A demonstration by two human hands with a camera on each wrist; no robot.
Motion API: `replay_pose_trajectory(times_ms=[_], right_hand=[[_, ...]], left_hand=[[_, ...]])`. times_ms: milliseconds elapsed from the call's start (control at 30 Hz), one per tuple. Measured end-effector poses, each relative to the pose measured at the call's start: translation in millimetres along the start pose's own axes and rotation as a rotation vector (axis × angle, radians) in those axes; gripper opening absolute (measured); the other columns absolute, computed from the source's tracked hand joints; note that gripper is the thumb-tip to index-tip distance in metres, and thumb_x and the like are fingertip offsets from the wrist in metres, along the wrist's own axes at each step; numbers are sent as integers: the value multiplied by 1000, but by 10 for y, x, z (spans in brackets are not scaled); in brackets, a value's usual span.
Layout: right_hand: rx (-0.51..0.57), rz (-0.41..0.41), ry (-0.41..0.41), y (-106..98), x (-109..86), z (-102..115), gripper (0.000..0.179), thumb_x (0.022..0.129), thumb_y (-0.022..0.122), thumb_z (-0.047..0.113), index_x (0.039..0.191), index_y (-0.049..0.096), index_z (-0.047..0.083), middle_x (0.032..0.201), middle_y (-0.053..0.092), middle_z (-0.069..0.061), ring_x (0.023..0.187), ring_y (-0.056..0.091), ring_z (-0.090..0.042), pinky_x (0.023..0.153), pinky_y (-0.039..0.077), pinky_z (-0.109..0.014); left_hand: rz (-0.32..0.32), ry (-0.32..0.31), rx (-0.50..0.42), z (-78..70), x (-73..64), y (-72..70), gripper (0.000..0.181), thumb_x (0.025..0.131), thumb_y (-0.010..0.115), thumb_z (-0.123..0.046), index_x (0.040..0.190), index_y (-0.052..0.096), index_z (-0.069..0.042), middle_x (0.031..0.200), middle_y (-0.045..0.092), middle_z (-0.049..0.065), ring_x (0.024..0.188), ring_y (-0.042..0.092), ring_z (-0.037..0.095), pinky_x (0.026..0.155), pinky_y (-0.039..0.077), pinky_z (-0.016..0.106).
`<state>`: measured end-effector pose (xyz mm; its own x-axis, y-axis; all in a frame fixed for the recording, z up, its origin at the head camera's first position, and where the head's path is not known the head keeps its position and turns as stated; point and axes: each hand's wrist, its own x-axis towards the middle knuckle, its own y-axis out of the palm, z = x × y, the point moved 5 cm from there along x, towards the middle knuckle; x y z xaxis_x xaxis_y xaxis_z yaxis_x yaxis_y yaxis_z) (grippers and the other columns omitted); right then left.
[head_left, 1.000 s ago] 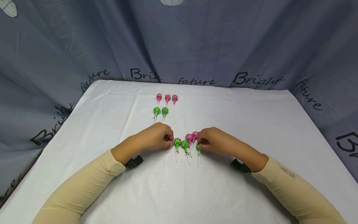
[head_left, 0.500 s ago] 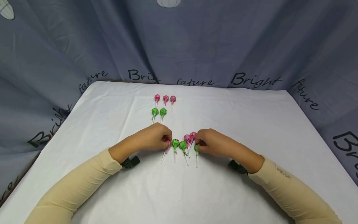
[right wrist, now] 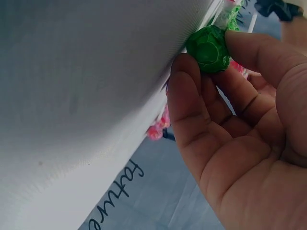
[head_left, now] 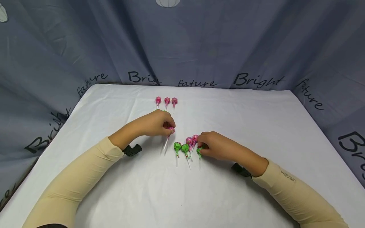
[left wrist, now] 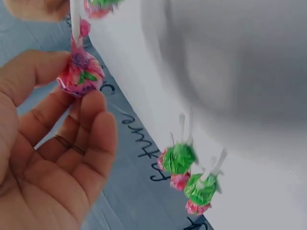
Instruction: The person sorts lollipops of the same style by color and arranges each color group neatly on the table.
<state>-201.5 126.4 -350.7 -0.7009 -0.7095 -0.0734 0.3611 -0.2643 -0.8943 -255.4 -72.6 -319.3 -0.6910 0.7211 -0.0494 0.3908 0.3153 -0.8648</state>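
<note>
My left hand (head_left: 155, 123) pinches a pink lollipop (left wrist: 81, 74) by its wrapped head, its white stick pointing down toward me in the head view. My right hand (head_left: 216, 145) has thumb and fingers on the head of a green lollipop (right wrist: 208, 48), whose stick lies toward me. Between the hands lie two green lollipops, one on the left (head_left: 177, 146) and one beside it (head_left: 185, 148). Two pink lollipops (head_left: 189, 141) lie close together just left of the right hand's fingers.
Three pink lollipops (head_left: 167, 101) lie in a row farther back on the white-covered table (head_left: 245, 117). Two green lollipops (left wrist: 180, 158) lie in front of that row, almost hidden by the left hand in the head view. A grey curtain (head_left: 199, 41) hangs behind the table.
My left hand has moved away from me with the pink lollipop, leaving the cluster and now covering the two back green lollipops. The right hand stays at its green lollipop.
</note>
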Motion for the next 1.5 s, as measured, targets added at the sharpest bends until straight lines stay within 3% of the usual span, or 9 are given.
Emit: replay_pose_trajectory(times_ms=[133,433,567,733,833,1033,1300,1500], right_hand=[[-4,8,16,0,-8,-8,11,86,75,6,87,65,10,82,54,4,72,48,-10,66,45,-26],[-12,16,28,-21,-3,-4,12,87,75,7,87,64,11,82,53,3,72,47,-10,66,44,-26],[-10,22,21,-6,6,0,12,87,75,7,86,63,12,81,52,3,72,47,-10,66,44,-26],[-9,21,24,-5,-9,-11,12,87,75,7,87,64,12,81,53,3,72,47,-10,66,44,-26],[-5,22,30,-3,-17,-15,11,87,75,8,89,65,11,83,54,3,73,48,-11,67,44,-26],[-9,30,44,-2,-14,-3,11,87,75,9,91,66,11,85,54,4,75,48,-11,68,45,-26],[-17,26,30,-7,-14,4,10,88,75,9,91,65,10,84,53,4,73,47,-10,67,44,-25],[-18,20,24,-24,-18,16,11,88,75,8,90,65,10,84,54,3,73,47,-9,68,44,-25]], left_hand=[[-12,37,-9,57,156,-78,13,88,70,-11,100,75,-6,95,67,2,85,61,14,76,50,30],[-21,33,-58,306,490,-219,18,93,68,-17,108,74,-8,98,70,-1,94,64,12,86,52,31],[-90,32,-80,428,650,-283,20,94,68,-19,109,73,-7,101,68,-1,94,64,12,87,52,30],[-181,62,-34,497,872,-358,20,95,67,-18,109,73,-4,103,68,4,93,63,15,83,51,30],[-188,40,-17,549,980,-383,21,96,67,-17,110,73,-3,103,69,6,94,62,17,82,51,32],[-169,-63,17,748,1180,-391,23,97,65,-21,113,73,-6,104,70,5,93,60,18,90,47,34],[-126,-166,1,896,1410,-347,29,98,65,-21,121,69,-4,108,69,6,97,59,19,91,47,34],[-68,-206,40,908,1451,-297,28,97,65,-21,120,70,-5,112,68,7,104,56,20,97,44,36]])
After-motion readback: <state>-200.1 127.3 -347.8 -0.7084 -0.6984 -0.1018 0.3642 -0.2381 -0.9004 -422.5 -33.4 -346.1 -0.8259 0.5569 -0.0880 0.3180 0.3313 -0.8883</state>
